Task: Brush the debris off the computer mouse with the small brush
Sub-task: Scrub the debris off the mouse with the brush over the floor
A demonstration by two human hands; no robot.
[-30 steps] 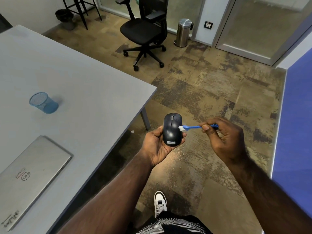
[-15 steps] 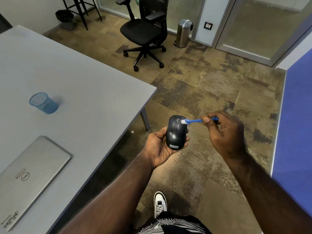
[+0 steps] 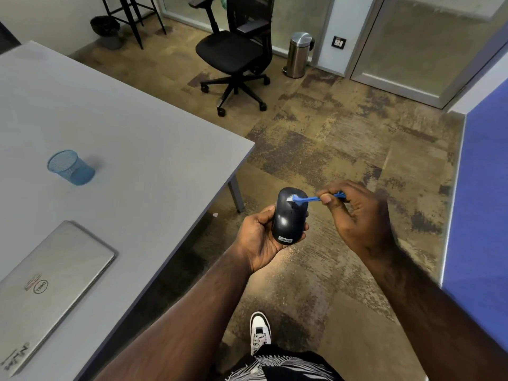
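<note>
At the bottom centre of the frame a white shoe (image 3: 259, 331) stands on the mottled brown floor (image 3: 330, 149), just above a patch of black-and-white patterned fabric. Above it, near the middle of the frame, the left hand (image 3: 258, 237) cups a black computer mouse (image 3: 290, 215) from below and from the left, fingers curled round its sides, the label end pointing toward the viewer. To the right, the right hand (image 3: 360, 215) pinches the handle of a small blue brush (image 3: 313, 198) between thumb and forefinger, the other fingers curled in; the brush lies nearly level and its pale bristles touch the mouse's upper end, near the far edge. Both are held in the air over the floor, just off the corner of the grey surface (image 3: 132, 127) that fills the left of the frame. On that surface a closed silver laptop (image 3: 52, 281) lies at lower left, and a blue mesh cup (image 3: 70, 167) stands well apart from it, farther up. At the top of the frame a black office chair (image 3: 236, 50) stands on the floor, with a steel pedal bin (image 3: 298, 55) to its right against the wall.
</note>
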